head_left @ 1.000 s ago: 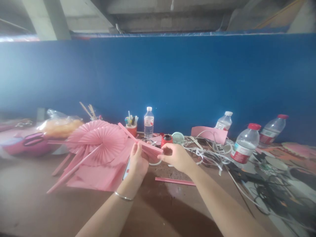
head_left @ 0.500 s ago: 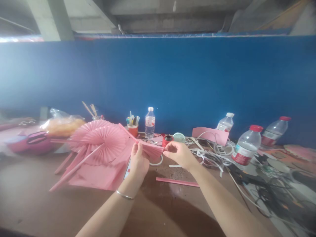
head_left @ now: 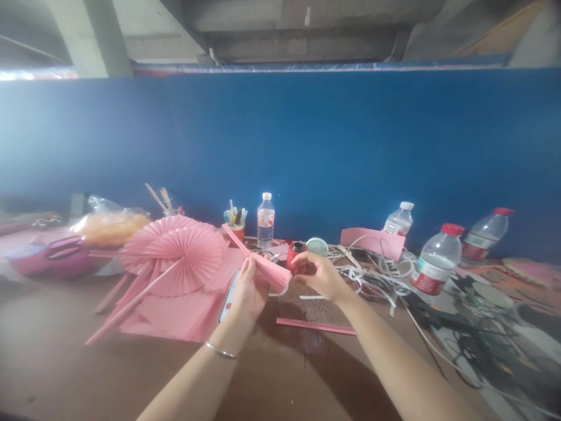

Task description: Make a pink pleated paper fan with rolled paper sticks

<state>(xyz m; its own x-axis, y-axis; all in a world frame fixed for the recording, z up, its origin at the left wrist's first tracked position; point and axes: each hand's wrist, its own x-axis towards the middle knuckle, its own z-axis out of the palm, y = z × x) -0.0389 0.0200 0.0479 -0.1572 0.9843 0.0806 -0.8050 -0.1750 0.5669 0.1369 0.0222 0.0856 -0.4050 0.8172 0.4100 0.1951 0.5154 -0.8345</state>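
A small folded pink paper fan (head_left: 272,273) with narrow pleats is held in my left hand (head_left: 250,292), its thumb and fingers closed around the pleats. A thin pink stick-like strip (head_left: 234,238) sticks out of the fan up and to the left. At the fan's right end, my right hand (head_left: 322,276) has its thumb and forefinger curled together in a pinch at the pleat edge; the exact contact is small and blurred. A flat pink strip (head_left: 315,326) lies on the table below the hands. Finished-looking round pink fans (head_left: 188,257) with handles lie to the left.
Pink paper sheets (head_left: 170,318) and a phone (head_left: 228,301) lie by my left wrist. A red round container (head_left: 295,251), a pen cup (head_left: 236,233) and a water bottle (head_left: 265,222) stand behind. Tangled white cables (head_left: 372,275) and large bottles (head_left: 438,257) occupy the right.
The fan in my left hand has tilted, its right end dropping and its pleats turning more toward me. My right hand stays at the fan's right end with its fingers drawn slightly closer.
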